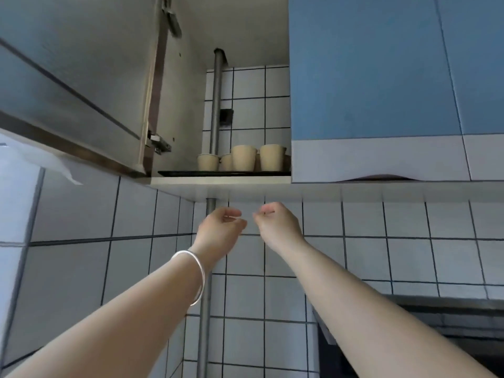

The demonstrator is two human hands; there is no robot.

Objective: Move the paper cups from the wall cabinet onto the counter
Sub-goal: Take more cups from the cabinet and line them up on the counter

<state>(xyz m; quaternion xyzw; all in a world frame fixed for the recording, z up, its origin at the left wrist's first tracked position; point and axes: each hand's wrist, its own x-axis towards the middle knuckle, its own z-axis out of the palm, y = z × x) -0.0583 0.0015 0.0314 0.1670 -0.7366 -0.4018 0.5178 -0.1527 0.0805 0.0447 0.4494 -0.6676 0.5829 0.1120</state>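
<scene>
Beige paper cups (243, 157) on black tray (191, 173) in open wall cabinet (180, 110), hands (219, 227) (276, 223) loosely curled, empty

The wall cabinet (218, 184) stood open at upper centre, its door (81, 85) swung out to the left. Inside, paper cups (242, 158) sat grouped on a tray (191, 173) on the bottom shelf, toward the right side. A pipe (216, 105) ran upright behind the leftmost cups and on down the tiled wall (381, 255) below. A closed cabinet (368, 77) lay just right. Below the shelf, the left hand (218, 230) and right hand (278, 222) were raised side by side, near but apart.
</scene>
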